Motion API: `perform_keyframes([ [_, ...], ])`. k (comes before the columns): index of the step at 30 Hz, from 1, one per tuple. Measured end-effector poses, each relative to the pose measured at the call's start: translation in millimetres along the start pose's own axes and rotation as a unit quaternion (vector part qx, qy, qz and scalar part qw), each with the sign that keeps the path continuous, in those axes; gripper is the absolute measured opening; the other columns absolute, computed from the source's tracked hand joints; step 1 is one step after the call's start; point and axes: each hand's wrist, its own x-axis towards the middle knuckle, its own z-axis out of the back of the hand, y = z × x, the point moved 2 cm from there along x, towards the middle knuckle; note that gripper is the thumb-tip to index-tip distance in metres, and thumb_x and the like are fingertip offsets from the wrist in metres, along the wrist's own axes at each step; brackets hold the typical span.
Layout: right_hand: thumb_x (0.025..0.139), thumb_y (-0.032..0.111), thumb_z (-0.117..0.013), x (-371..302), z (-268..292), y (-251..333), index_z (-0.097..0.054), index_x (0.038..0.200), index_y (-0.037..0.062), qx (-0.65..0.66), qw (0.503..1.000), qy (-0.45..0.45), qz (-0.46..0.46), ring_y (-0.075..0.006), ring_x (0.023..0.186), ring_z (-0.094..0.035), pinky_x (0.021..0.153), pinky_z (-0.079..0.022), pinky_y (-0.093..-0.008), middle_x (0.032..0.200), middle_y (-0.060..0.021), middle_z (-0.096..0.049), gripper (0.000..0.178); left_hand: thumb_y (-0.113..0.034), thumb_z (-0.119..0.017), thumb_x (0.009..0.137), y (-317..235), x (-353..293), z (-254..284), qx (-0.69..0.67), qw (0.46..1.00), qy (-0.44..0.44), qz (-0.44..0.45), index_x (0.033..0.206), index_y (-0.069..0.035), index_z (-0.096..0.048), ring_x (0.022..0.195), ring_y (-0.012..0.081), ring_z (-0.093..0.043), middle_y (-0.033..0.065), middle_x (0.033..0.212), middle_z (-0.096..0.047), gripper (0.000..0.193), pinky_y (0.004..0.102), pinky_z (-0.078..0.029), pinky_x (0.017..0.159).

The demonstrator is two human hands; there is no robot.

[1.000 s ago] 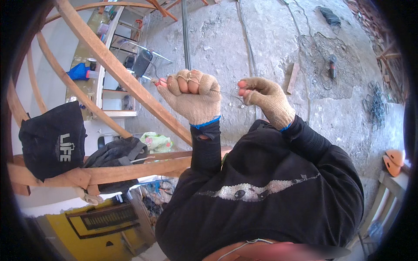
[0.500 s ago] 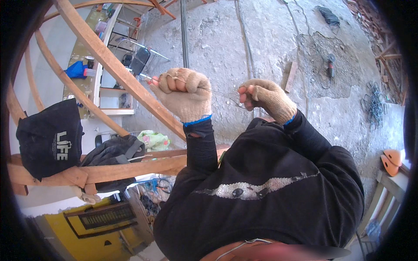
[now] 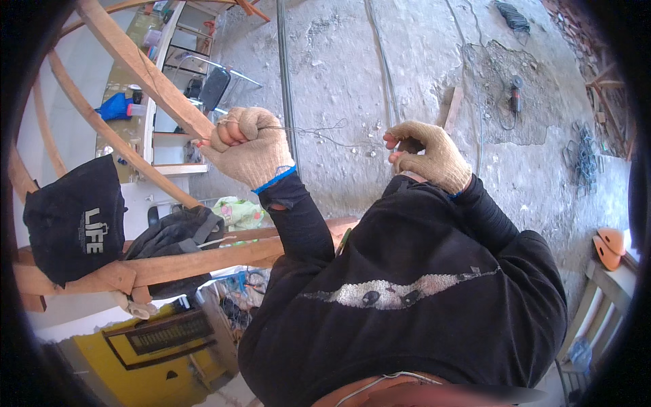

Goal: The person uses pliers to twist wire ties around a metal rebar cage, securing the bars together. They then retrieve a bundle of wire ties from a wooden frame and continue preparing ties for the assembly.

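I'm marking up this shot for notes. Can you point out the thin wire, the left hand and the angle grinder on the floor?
thin wire (image 3: 319, 131), head view, on the stretch between the hands.
left hand (image 3: 245, 146), head view, back of the glove.
angle grinder (image 3: 517, 93), head view, on its body.

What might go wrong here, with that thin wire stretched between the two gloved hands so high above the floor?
1. The thin wire runs taut from the left hand to the right hand; it may slip or snap and whip back.
2. The knit gloves leave the fingertips bare, so the wire might cut them.
3. Both hands are busy and the concrete floor lies far below; neither grips the wooden beam, so balance looks risky.
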Motion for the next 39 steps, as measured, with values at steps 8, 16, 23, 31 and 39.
perform_keyframes([
  [8, 0.093, 0.008, -0.077, 3, -2, -7, -0.077, 0.105, -0.0031, -0.005, 1.000, -0.019, 0.002, -0.0129, 0.083, -0.072, 0.075, -0.057, -0.0305, 0.092, -0.0063, -0.072, 0.016, -0.061, -0.051, 0.106, -5, -1, -2, 0.014, 0.999, 0.034, -0.006, 0.059, -0.021, -0.026, 0.052, 0.0108, -0.024, -0.0057, 0.058, -0.024, 0.067, 0.0283, -0.022, 0.049],
  [16, 0.098, 0.016, -0.075, -10, -3, 16, -0.078, 0.106, -0.0038, 0.053, 0.997, -0.008, -0.048, -0.0115, 0.080, -0.070, 0.073, -0.056, -0.0296, 0.089, -0.0073, -0.076, 0.022, -0.065, -0.044, 0.108, -1, -14, -10, 0.125, 0.978, 0.135, -0.097, 0.058, -0.022, -0.025, 0.052, 0.0105, -0.021, -0.0058, 0.056, -0.023, 0.069, 0.0294, -0.021, 0.048],
  [23, 0.099, 0.018, -0.074, -6, -9, 17, -0.078, 0.108, -0.0047, 0.001, 1.000, -0.010, -0.023, -0.0117, 0.081, -0.070, 0.074, -0.057, -0.0302, 0.088, -0.0071, -0.077, 0.025, -0.062, -0.049, 0.108, 16, -21, -20, 0.224, 0.947, 0.210, -0.092, 0.063, -0.020, -0.031, 0.059, 0.0111, -0.032, -0.0051, 0.062, -0.034, 0.064, 0.0296, -0.030, 0.054],
  [31, 0.102, 0.018, -0.071, -2, -3, 16, -0.077, 0.109, -0.0045, 0.032, 0.996, -0.077, 0.025, -0.0111, 0.082, -0.070, 0.075, -0.058, -0.0292, 0.093, -0.0092, -0.077, 0.025, -0.052, -0.071, 0.099, 44, -17, -4, 0.493, 0.833, 0.249, 0.025, 0.140, -0.005, -0.053, 0.116, 0.0264, -0.066, 0.0123, 0.123, -0.065, 0.065, 0.0380, -0.053, 0.097],
  [39, 0.102, 0.019, -0.071, 4, -1, 18, -0.075, 0.115, -0.0043, 0.079, 0.993, -0.080, 0.022, -0.0108, 0.083, -0.069, 0.076, -0.058, -0.0302, 0.093, -0.0090, -0.075, 0.027, -0.040, -0.074, 0.099, 65, -41, 23, 0.642, 0.698, 0.194, 0.250, 0.130, -0.003, -0.063, 0.089, 0.0198, -0.073, 0.0072, 0.105, -0.069, 0.049, 0.0324, -0.059, 0.080],
])
